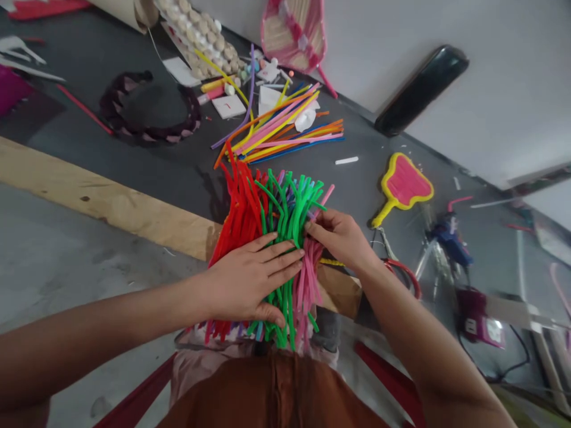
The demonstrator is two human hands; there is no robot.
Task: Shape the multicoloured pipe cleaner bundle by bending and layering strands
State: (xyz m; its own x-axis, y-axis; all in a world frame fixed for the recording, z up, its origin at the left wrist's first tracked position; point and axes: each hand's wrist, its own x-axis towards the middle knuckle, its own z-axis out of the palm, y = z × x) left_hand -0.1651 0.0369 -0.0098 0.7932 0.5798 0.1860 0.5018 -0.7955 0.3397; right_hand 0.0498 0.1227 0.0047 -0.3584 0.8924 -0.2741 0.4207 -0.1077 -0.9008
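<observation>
A thick bundle of pipe cleaners, red, green and pink, lies across a wooden plank in front of me. My left hand rests flat on the bundle with fingers stretched out, pressing the red and green strands down. My right hand is at the bundle's right side, fingers curled in a pinch on the pink and green strands. The lower ends of the strands hang over my lap.
More loose pipe cleaners lie fanned on the dark mat. A braided dark ring, a yellow-pink paddle shape, a woven pink fan, a glue gun, scissors and a black case surround them.
</observation>
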